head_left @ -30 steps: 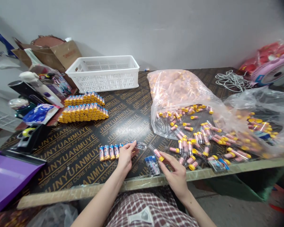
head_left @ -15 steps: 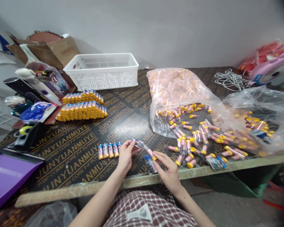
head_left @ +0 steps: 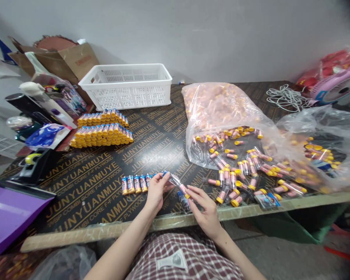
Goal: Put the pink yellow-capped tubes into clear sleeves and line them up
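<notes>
Above the table's front edge, my right hand (head_left: 204, 210) pinches the yellow-capped end of a small clear tube (head_left: 182, 187) with pink contents. My left hand (head_left: 156, 192) is closed at the tube's other end, fingers on a small blue printed piece (head_left: 165, 173), perhaps a label sleeve; its exact kind is too small to tell. Under the tube lies a stack of blue printed pieces (head_left: 183, 201). A row of blue-labelled tubes (head_left: 137, 184) stands just left of my left hand, partly hidden by it. Several loose pink tubes (head_left: 227, 177) with yellow caps lie to the right.
Behind the loose tubes lies a big clear bag (head_left: 218, 105) of more tubes. At the back left are a white basket (head_left: 128, 93) and stacked labelled tubes (head_left: 102, 132). A tape dispenser (head_left: 32, 167), purple dustpan-like piece (head_left: 14, 217), cable (head_left: 286, 99) and pink fan (head_left: 341, 87) stand around.
The tube has tilted slightly and both hands have shifted a little, staying on the same things. The whole view has moved slightly.
</notes>
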The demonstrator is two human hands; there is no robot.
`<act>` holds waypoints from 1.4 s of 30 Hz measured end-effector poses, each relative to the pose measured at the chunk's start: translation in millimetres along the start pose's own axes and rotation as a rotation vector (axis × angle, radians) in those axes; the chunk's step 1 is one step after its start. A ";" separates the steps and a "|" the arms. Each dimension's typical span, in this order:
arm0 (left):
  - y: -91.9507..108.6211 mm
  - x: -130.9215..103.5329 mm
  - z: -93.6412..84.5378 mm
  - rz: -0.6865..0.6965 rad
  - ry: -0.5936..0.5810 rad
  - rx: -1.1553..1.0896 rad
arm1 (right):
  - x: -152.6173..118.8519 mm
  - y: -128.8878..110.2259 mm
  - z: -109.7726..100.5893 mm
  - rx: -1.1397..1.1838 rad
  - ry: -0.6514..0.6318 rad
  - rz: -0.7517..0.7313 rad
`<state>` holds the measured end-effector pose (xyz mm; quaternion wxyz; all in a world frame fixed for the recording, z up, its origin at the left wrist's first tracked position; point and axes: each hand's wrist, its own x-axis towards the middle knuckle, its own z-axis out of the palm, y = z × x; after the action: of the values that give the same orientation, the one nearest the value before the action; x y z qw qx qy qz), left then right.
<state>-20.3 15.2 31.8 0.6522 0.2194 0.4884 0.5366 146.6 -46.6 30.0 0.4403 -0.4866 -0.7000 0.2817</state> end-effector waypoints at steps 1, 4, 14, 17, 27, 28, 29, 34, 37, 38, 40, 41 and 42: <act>-0.3 -1.1 0.8 -0.013 -0.028 0.000 | 0.4 0.9 -0.2 0.008 0.003 0.003; -0.3 -3.1 3.0 -0.051 -0.067 -0.022 | 1.7 4.1 -1.0 0.039 0.022 0.001; 1.4 -16.6 10.5 -0.219 -0.335 0.113 | 6.7 9.6 0.9 -0.006 0.014 0.006; -1.6 -21.2 11.2 -0.244 -0.386 0.178 | 9.2 10.2 -1.9 0.024 -0.096 -0.042; -6.4 -28.4 10.0 -0.298 -0.400 0.263 | 6.1 14.6 -1.2 0.180 -0.199 -0.063; -5.8 -28.9 10.1 -0.298 -0.396 0.264 | 5.9 14.4 -0.8 0.190 -0.193 -0.064; -5.1 -29.3 10.0 -0.298 -0.393 0.263 | 5.9 14.1 -0.6 0.197 -0.190 -0.065; -4.3 -30.8 10.3 -0.308 -0.392 0.251 | 5.5 12.3 -0.8 0.219 -0.185 -0.062; -7.0 -32.0 12.4 -0.306 -0.394 0.241 | 5.5 11.2 0.7 0.225 -0.194 -0.065; -7.1 -31.7 12.3 -0.304 -0.393 0.240 | 5.9 10.8 1.1 0.230 -0.203 -0.064; -3.2 -28.4 7.8 -0.290 -0.372 0.256 | 7.8 10.9 0.3 0.240 -0.222 -0.061; 1.9 -25.3 2.0 -0.266 -0.349 0.281 | 9.2 11.8 -1.7 0.237 -0.225 -0.055; 9.4 -21.2 -6.8 -0.223 -0.306 0.319 | 11.1 13.4 -4.8 0.222 -0.215 -0.044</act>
<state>-29.7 -2.7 45.0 0.7310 0.3431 0.4837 0.3377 155.2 -31.5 24.9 0.4201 -0.3864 -0.7182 0.3981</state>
